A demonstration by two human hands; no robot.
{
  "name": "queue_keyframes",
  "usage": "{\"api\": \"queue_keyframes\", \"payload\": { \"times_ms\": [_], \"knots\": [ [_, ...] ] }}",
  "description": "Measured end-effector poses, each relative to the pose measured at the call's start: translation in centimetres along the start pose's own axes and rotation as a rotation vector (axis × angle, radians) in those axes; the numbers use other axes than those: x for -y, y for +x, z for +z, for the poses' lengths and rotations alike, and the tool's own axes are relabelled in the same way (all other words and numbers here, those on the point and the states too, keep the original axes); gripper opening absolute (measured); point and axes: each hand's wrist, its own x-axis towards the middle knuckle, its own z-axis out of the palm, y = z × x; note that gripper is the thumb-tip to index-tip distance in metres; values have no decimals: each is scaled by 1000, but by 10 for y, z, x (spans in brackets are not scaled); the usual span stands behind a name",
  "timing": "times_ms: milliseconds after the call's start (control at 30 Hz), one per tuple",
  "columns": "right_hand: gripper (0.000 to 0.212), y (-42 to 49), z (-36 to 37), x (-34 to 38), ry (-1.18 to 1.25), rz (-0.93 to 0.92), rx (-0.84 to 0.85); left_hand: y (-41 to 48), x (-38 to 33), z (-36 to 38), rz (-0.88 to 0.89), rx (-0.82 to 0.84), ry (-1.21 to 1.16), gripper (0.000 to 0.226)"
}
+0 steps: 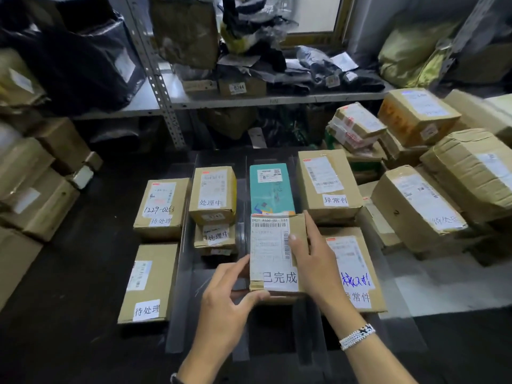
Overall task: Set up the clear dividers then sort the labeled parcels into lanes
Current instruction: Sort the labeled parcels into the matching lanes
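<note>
Cardboard parcel marked 已完成, both grips on it.
Your left grip pinches its near-left corner and your right grip curls over the right edge. It's just in front of the teal parcel, between clear dividers.

A grey metal shelf runs across the back, carried at the left by a perforated upright post. On the shelf board, from left: a large black bag bearing a white label; a tall bundle wrapped in brown film; a small carton marked 0744, lying flat at the board's front edge; and a loose heap of grey and black mailer bags, several with white labels. A yellow-green sack sits at the right end. A yellowish window frame stands behind the heap. Under the shelf, a brown package lies in shadow. The working surface is dark.
</note>
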Motion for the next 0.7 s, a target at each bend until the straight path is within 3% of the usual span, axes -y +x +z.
{"api": "queue_keyframes", "payload": {
  "times_ms": [333, 700],
  "knots": [
    [35, 4, 12, -22, -49, 94, 79, -2, 22, 11, -99, 68, 50, 65],
    [36, 11, 35, -29, -115, 95, -4, 9, 47, 10, 16, 72, 340, 70]
  ]
}}
